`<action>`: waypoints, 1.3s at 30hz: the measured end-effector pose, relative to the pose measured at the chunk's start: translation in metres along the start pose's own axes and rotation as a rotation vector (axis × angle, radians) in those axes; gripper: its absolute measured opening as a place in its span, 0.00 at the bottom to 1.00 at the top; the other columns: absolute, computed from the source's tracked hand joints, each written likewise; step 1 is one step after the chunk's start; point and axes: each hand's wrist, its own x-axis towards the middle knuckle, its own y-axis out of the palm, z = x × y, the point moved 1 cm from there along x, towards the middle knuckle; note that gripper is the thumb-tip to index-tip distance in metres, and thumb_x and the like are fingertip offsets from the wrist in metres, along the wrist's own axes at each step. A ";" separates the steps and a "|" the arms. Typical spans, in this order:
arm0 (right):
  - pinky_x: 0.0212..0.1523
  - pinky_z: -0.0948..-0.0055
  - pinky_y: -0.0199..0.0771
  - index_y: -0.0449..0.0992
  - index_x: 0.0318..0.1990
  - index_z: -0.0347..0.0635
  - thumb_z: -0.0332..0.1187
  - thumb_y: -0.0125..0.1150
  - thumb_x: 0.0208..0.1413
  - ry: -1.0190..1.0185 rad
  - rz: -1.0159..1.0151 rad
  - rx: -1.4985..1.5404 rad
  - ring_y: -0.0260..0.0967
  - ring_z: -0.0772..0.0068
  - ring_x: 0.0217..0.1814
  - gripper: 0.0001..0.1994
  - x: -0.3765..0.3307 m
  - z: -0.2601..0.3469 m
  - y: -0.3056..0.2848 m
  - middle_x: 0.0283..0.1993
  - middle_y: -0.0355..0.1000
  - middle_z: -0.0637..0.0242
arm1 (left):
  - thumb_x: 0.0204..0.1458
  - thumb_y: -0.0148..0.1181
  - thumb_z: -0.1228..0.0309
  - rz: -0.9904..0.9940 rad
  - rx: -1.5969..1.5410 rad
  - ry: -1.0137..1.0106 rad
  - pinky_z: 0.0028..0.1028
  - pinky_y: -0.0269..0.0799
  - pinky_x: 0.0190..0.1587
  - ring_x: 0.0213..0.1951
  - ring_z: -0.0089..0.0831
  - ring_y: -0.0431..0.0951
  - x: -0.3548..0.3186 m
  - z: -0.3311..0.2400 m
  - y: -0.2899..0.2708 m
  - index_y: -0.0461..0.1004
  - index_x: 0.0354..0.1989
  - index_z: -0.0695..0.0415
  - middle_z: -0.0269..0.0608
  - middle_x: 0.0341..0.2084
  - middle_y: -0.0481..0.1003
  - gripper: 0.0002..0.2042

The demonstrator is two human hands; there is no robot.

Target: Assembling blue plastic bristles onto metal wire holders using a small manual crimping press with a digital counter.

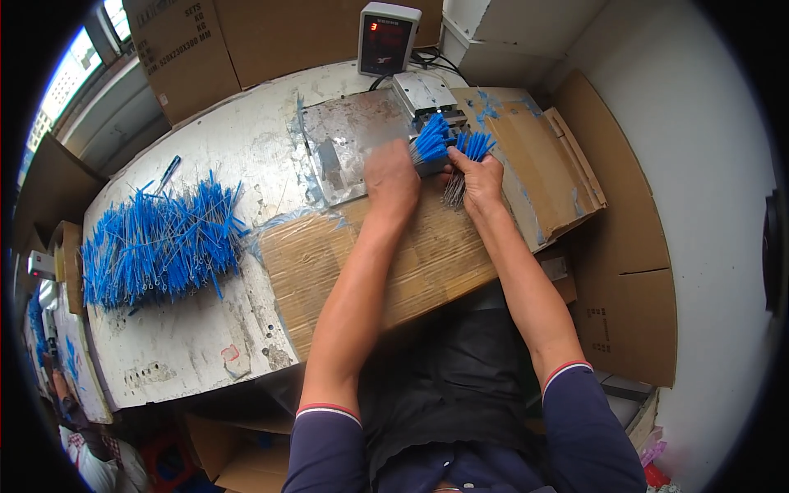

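Note:
My right hand (482, 177) is closed around a bunch of thin wire pieces with blue ends (475, 146); their bare metal ends hang below the fingers. A second bunch of blue-ended wires (431, 140) stands just left of it, in front of a small metal machine (424, 94). Beside that second bunch is my left hand (392, 175), smeared by motion, its fingers hidden, so whether it grips anything is unclear. On the left of the table lies a large heap of the same blue-ended wires (164, 238), some with small loops at their metal ends.
A box with a lit red display (388, 41) stands behind the machine, cables beside it. Flattened cardboard (370, 271) covers the near table edge; a cardboard box (542, 164) is at right. A pen (170, 171) lies behind the heap. Another person's arm (62, 384) shows far left.

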 end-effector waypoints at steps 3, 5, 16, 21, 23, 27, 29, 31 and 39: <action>0.25 0.71 0.83 0.77 0.41 0.36 0.25 0.69 0.55 -0.172 0.012 0.083 0.75 0.74 0.25 0.08 -0.001 0.003 -0.001 0.30 0.76 0.65 | 0.46 0.58 0.80 -0.033 -0.032 -0.044 0.45 0.72 0.42 0.37 0.50 0.78 -0.002 0.001 -0.002 0.73 0.38 0.60 0.52 0.30 0.77 0.10; 0.25 0.72 0.82 0.77 0.41 0.36 0.27 0.68 0.57 -0.158 0.035 0.075 0.74 0.75 0.25 0.08 -0.002 -0.002 -0.009 0.29 0.75 0.66 | 0.48 0.57 0.79 -0.084 -0.105 -0.077 0.47 0.72 0.40 0.35 0.53 0.78 -0.001 -0.004 -0.002 0.73 0.36 0.59 0.53 0.28 0.77 0.07; 0.19 0.75 0.68 0.73 0.35 0.42 0.35 0.66 0.62 -0.096 0.099 0.059 0.67 0.78 0.22 0.09 -0.013 -0.019 0.011 0.26 0.70 0.70 | 0.53 0.58 0.78 -0.132 -0.356 -0.247 0.52 0.71 0.37 0.35 0.59 0.78 -0.001 0.017 -0.010 0.71 0.42 0.56 0.54 0.29 0.77 0.09; 0.23 0.78 0.67 0.75 0.50 0.42 0.39 0.62 0.65 -0.087 0.075 0.062 0.65 0.80 0.24 0.13 0.000 -0.019 -0.020 0.31 0.71 0.74 | 0.49 0.56 0.78 -0.162 -0.539 0.020 0.46 0.71 0.39 0.37 0.53 0.76 -0.002 -0.002 0.000 0.72 0.37 0.55 0.48 0.29 0.75 0.07; 0.30 0.75 0.73 0.76 0.51 0.35 0.36 0.61 0.64 -0.149 0.081 0.112 0.72 0.74 0.32 0.14 0.046 -0.039 -0.064 0.37 0.74 0.67 | 0.49 0.55 0.73 -0.180 -0.425 0.200 0.41 0.70 0.39 0.36 0.44 0.75 -0.006 -0.009 0.002 0.71 0.32 0.53 0.40 0.27 0.75 0.02; 0.47 0.66 0.77 0.77 0.52 0.30 0.36 0.57 0.62 -0.554 -0.029 -0.233 0.75 0.61 0.45 0.17 0.095 -0.081 -0.117 0.48 0.76 0.58 | 0.47 0.58 0.69 -0.147 -0.124 0.421 0.34 0.67 0.39 0.35 0.34 0.73 -0.023 -0.010 0.005 0.71 0.28 0.50 0.32 0.26 0.75 0.03; 0.53 0.62 0.76 0.77 0.52 0.30 0.36 0.55 0.62 -0.597 -0.047 -0.315 0.75 0.58 0.49 0.18 0.088 -0.077 -0.103 0.51 0.76 0.56 | 0.47 0.58 0.68 -0.144 -0.069 0.445 0.33 0.66 0.40 0.35 0.32 0.72 -0.030 -0.006 0.008 0.71 0.28 0.50 0.30 0.25 0.74 0.03; 0.59 0.61 0.71 0.77 0.52 0.30 0.39 0.56 0.62 -0.185 -0.174 0.293 0.74 0.60 0.52 0.20 0.060 -0.050 -0.075 0.52 0.76 0.56 | 0.47 0.58 0.67 -0.170 -0.057 0.426 0.33 0.65 0.41 0.35 0.31 0.72 -0.030 -0.002 0.010 0.71 0.26 0.49 0.29 0.25 0.74 0.03; 0.44 0.61 0.77 0.78 0.54 0.42 0.35 0.62 0.59 -0.940 -0.246 -1.132 0.79 0.55 0.42 0.17 0.106 -0.057 -0.122 0.45 0.81 0.58 | 0.49 0.58 0.63 -0.111 -0.047 0.461 0.35 0.64 0.45 0.37 0.32 0.73 -0.023 -0.015 0.018 0.73 0.24 0.49 0.30 0.25 0.76 0.06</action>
